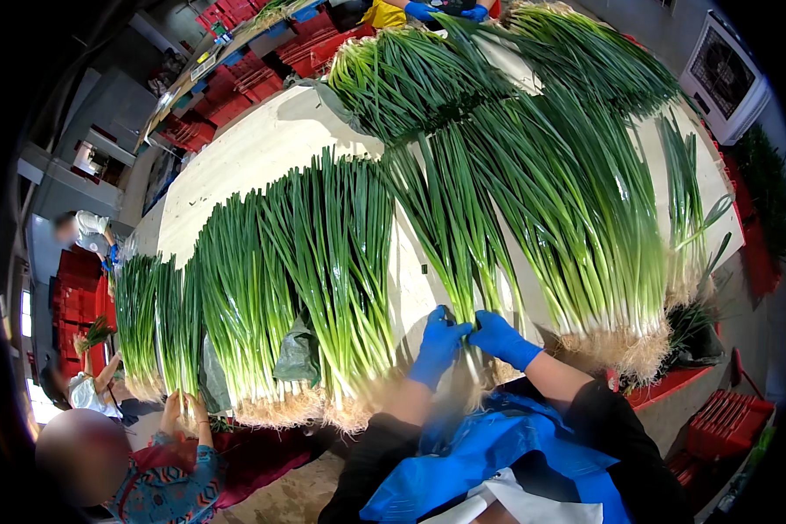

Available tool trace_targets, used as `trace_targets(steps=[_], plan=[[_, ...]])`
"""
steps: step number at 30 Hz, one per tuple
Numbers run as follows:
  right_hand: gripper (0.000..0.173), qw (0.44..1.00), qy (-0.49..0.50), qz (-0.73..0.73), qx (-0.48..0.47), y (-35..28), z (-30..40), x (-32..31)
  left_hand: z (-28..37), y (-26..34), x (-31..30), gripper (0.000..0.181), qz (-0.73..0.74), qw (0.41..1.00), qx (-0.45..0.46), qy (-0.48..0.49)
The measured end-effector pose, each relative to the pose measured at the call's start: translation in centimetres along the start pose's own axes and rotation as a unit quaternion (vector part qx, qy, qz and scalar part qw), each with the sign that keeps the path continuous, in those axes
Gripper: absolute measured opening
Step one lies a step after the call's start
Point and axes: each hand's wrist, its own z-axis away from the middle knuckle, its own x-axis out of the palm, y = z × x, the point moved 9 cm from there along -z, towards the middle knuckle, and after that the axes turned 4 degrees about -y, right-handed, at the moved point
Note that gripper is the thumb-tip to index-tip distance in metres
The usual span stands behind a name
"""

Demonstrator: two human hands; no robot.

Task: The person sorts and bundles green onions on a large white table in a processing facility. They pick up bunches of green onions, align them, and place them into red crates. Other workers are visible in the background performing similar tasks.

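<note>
Both my hands wear blue gloves and meet low on a small bunch of long green stalks with white stems and rootlets, like young leeks or green garlic (450, 262). My left hand (437, 348) grips the bunch just above its pale stems, thumb across the front. My right hand (505, 340) closes on the stalks from the other side, its fingertips close to the left thumb. The roots hang down towards my blue apron (498, 432). To the right lies a large pile of the same stalks (583, 255); to the left stands another thick pile (340, 262).
The stalks lie on a pale tabletop (249, 144). Dark green cloth (298, 354) shows between the left piles. At left, a co-worker's bare hands (185, 409) hold stalks; gloved hands (426, 10) are across the table. Red crates (727, 422) stand lower right, a fan unit (726, 75) upper right.
</note>
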Motion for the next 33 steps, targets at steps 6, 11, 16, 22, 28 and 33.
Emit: trace_targets(steps=[6, 11, 16, 22, 28, 33], plan=[[0.042, 0.923, -0.119, -0.365, -0.035, -3.8, 2.5, 1.1, 3.0, 2.7, -0.3, 0.048, 0.248, 0.958, -0.029, -0.137], [0.051, 0.933, -0.129, -0.333, 0.050, -1.7, 2.3, 0.7, 4.9, 4.0, -1.4, 0.045, 0.301, 0.950, 0.000, -0.080], [0.045, 0.946, 0.230, 0.209, -0.093, -2.7, 4.1, -3.3, 3.4, -0.3, -2.9, 0.046, 0.253, 0.966, -0.027, -0.043], [0.045, 0.989, -0.042, 0.111, -0.085, -6.6, 4.8, 1.8, 4.4, -0.2, -2.6, 0.040, 0.302, 0.952, -0.017, -0.039], [0.042, 0.993, -0.117, 0.029, -0.001, -2.3, 3.0, 4.7, 4.3, 0.9, -2.3, 0.039, 0.293, 0.953, 0.052, -0.066], [0.034, 0.973, -0.135, -0.188, 0.014, -3.1, 3.7, 4.9, 4.7, 1.5, -3.2, 0.055, 0.236, 0.971, 0.004, 0.029]])
